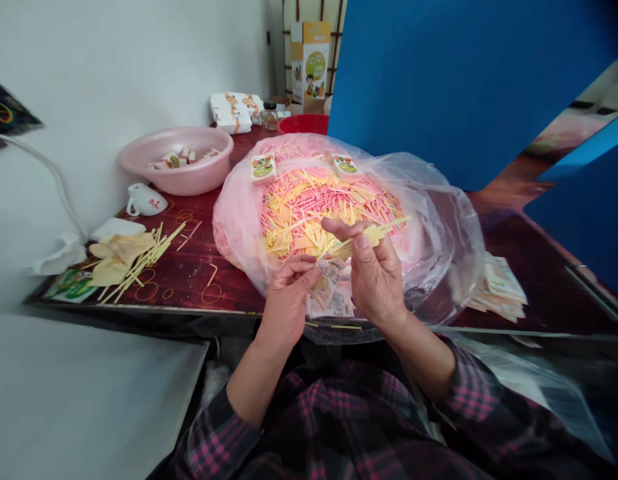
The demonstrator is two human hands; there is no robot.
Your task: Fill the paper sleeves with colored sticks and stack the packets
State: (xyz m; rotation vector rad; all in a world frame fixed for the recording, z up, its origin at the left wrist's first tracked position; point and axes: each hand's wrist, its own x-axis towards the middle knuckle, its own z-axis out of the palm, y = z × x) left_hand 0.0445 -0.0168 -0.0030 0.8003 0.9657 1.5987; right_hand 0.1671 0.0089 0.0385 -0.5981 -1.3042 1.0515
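Observation:
My right hand (376,270) is closed round a bundle of yellow sticks (373,235) that points up and to the right. My left hand (289,293) pinches a small clear printed packet (327,283) just below the bundle's lower end. Both hands hover over the near edge of a large clear plastic bag (439,220) holding a heap of pink and yellow sticks (309,200). Two small filled printed packets (263,168) lie on the far side of the heap. More flat packets (333,308) lie under my hands.
A pink basin (176,160) with small packets stands at the back left beside a white cup (145,199). Loose sticks and rubber bands (139,263) lie on the dark red table (199,267). A stack of flat wrappers (499,290) sits right. A blue panel (463,80) rises behind.

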